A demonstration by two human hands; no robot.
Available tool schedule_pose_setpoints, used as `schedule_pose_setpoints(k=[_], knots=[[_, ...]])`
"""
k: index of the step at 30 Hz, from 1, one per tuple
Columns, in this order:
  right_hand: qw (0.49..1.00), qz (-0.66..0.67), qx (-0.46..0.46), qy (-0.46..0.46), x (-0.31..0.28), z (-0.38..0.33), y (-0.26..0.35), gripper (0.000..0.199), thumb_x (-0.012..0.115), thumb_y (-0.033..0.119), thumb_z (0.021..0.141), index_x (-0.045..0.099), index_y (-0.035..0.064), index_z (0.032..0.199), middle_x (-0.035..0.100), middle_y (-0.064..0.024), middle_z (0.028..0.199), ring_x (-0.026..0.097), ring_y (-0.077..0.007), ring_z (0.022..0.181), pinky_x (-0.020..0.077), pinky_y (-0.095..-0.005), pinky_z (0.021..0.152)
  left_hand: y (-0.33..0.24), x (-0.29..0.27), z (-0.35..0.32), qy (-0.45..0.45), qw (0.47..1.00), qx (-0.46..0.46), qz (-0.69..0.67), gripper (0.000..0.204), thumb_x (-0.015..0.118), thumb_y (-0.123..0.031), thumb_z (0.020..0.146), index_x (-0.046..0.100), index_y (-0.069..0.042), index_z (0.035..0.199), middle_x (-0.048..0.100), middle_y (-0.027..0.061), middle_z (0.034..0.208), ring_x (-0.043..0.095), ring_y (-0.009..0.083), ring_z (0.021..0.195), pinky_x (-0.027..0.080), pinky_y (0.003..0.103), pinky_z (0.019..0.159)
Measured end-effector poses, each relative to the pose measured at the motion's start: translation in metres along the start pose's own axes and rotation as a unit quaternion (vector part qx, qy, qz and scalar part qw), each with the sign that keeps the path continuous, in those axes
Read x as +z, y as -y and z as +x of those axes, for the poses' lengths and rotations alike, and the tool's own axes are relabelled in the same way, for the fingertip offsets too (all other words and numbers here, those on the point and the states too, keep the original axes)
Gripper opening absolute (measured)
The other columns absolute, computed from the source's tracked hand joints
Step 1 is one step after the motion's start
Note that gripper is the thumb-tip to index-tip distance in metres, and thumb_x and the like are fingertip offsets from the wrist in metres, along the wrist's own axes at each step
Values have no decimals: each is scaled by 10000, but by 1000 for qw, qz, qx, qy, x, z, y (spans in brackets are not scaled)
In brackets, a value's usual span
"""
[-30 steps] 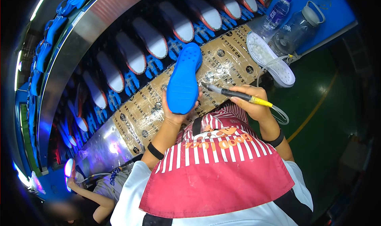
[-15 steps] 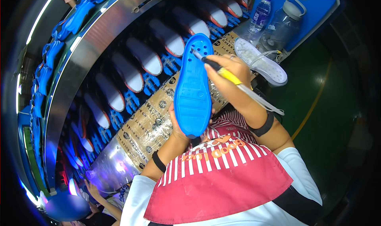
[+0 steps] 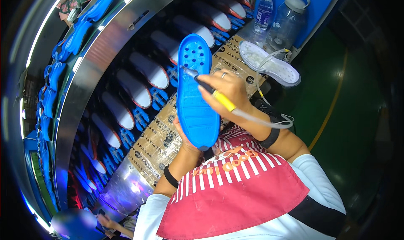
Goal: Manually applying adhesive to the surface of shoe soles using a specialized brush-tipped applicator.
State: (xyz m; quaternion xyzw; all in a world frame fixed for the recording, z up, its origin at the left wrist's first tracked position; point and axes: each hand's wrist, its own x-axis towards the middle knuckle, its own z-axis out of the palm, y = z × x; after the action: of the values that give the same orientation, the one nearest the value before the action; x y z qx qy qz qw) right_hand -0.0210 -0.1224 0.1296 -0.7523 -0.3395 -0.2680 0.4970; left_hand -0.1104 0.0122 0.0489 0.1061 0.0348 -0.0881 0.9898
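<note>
A blue shoe sole (image 3: 197,109) is held upright before me, its ridged hollow face toward me and several round holes near its top end. My left hand (image 3: 184,135) grips it from behind, low on its left side; part of the fingers is hidden. In my right hand (image 3: 230,88) is a glue brush (image 3: 222,99) with a black and yellow handle, closed in the fingers. The brush tip touches the sole's left edge, just below the holes. From the handle's end a clear tube (image 3: 263,122) loops past my right forearm.
White-bottomed shoes (image 3: 140,88) hang in a row over blue holders behind a curved metal rail (image 3: 96,50), with blue soles (image 3: 78,38) above. A brown-taped ledge (image 3: 153,144) carries a white sole (image 3: 289,76), a water bottle (image 3: 263,13) and a jug (image 3: 290,19). Another person's hand (image 3: 108,222) is lower left.
The brush tip has moved from among the holes down to the sole's left edge. The whole view has shifted slightly, and the other person's hand at lower left has moved.
</note>
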Motion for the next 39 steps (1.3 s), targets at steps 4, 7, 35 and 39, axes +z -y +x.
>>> schedule_pose_setpoints(k=[4,7,35,39], knots=[[991,63,-62,101,8,-8,10,239,707,60,681,661,39,914,614,-90,744,574,-261,649,475,-353,601,-4,-15,6,-102,991,89,21,771,444,-644,792,408,-118,1355,495,157,1297,500,302,1179,380,453,1027],[971,167,-81,152,5,-9,16,254,716,59,672,663,31,919,614,-95,722,575,-261,640,471,-348,594,-11,-15,4,-12,993,100,57,715,443,-593,805,439,-105,1328,507,130,1294,516,290,1160,394,431,1015],[919,324,59,218,-24,-36,16,306,748,48,692,680,1,987,630,-89,720,587,-190,645,445,-291,599,-39,37,16,22,982,106,154,977,511,-678,681,312,-30,1385,472,272,1250,530,439,1080,504,504,849],[902,336,88,256,-21,-47,28,315,752,71,712,683,34,1017,660,-98,776,592,-196,669,457,-295,625,-43,46,18,5,972,128,195,974,521,-661,687,307,-14,1381,463,267,1263,542,429,1071,529,504,803]])
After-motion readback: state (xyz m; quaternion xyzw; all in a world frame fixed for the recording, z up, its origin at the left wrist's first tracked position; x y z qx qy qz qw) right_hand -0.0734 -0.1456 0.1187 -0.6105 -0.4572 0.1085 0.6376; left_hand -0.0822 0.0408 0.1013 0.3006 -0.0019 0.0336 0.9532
